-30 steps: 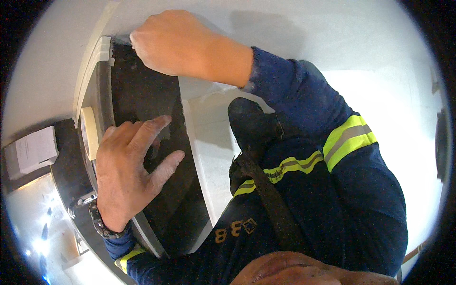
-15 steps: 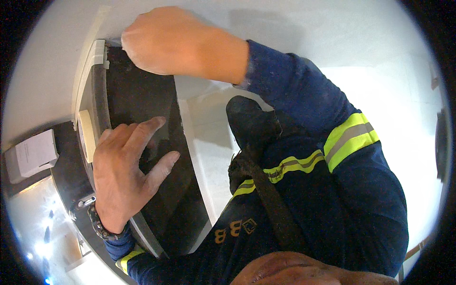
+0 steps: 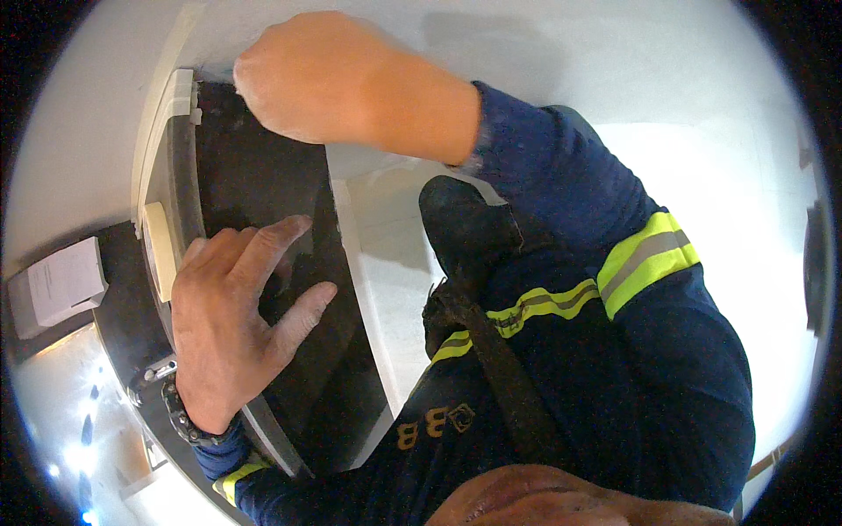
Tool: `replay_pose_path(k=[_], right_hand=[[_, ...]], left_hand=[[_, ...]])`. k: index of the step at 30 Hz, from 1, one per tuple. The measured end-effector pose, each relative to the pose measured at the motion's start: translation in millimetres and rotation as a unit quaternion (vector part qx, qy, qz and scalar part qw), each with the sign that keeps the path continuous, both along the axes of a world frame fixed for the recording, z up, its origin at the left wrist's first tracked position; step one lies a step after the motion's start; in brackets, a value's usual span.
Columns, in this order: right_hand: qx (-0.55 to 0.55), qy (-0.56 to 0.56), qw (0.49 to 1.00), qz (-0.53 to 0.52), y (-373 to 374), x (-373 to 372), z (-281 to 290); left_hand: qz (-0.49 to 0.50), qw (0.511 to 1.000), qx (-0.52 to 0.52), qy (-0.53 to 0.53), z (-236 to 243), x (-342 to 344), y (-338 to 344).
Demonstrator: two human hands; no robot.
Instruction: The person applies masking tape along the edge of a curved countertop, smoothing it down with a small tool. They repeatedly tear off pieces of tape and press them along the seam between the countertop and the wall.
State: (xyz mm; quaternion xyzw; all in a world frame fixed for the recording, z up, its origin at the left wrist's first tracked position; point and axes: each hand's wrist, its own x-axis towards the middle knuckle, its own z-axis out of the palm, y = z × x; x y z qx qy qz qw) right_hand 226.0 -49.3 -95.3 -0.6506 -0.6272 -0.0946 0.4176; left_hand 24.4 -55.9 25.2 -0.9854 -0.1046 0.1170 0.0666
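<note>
Some whitish powder [image 3: 309, 309] marks the thumb of the left hand [image 3: 224, 324], which is spread and slack over the dark bench [image 3: 254, 175]; nothing shows between its thumb and forefinger, and whether the palm touches the surface is hidden. The right hand [image 3: 307, 79] is curled at the bench's far end, close to the white wall [image 3: 386, 22]. Its fingertips are out of sight, so whether it grips anything cannot be made out. The bench runs lengthwise beneath both hands, left of the person's body. A pale yellow item [image 3: 160, 252], kind unclear, stands just beyond the left hand's knuckles. Cream tape [image 3: 182, 92] edges the upper left corner. Farther left lies a white box [image 3: 66, 279]; a black bracelet [image 3: 182, 416] circles the left wrist.
</note>
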Motion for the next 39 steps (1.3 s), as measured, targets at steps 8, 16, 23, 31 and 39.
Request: replay_pose_path(k=[8, 16, 23, 31, 39], right_hand=[[0.08, -0.012, 0.997, -0.009, 40, 6, -4], [0.1, 0.017, 0.995, -0.021, 44, 1, -24], [0.181, 0.134, 0.974, -0.031, 41, -14, -73], [0.228, 0.177, 0.957, 0.007, 38, -18, -83], [0.324, 0.335, 0.875, 0.134, 43, -25, -90]], left_hand=[[-0.012, 1.0, 0.0, -0.012, -3, -1, 1], [-0.018, 1.0, 0.001, 0.01, 0, 5, 2], [0.006, 0.999, 0.004, 0.047, 7, 11, 0], [0.007, 0.999, -0.02, 0.048, 11, 6, 5], [-0.008, 0.998, -0.064, 0.011, 11, 5, 10]])
